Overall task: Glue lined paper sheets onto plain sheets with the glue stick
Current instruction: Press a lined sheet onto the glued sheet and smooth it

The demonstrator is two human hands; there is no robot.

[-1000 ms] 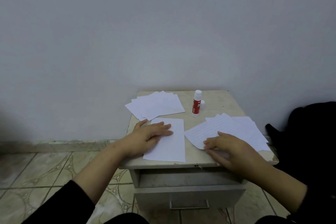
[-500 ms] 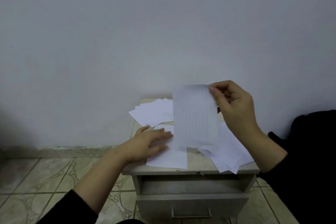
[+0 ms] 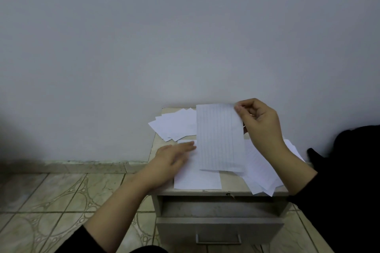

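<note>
Right hand (image 3: 261,123) pinches a lined sheet (image 3: 220,139) aloft, left hand (image 3: 172,156) flat on the plain sheet (image 3: 197,181) — best lowered squarely, edges matched.

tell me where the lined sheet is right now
Centre-right of the head view, the lined sheet hangs from the right hand above the plain sheet.

The lined sheet (image 3: 220,137) above the cabinet (image 3: 218,207) is white with faint grey-blue ruling running lengthwise. The plain sheet (image 3: 195,178) on the cabinet top is unmarked white, as is the fan of plain sheets (image 3: 174,124) at the cabinet's far left corner. The pile of lined sheets (image 3: 261,168) at its right side is white with pale lines. The cabinet is dull grey with a beige, mottled top. Beside the cabinet, the floor tiles (image 3: 51,201) are cream-green with curling ring patterns. The wall (image 3: 185,37) behind it is plain pale grey. The sleeves (image 3: 337,195) are black.
</note>
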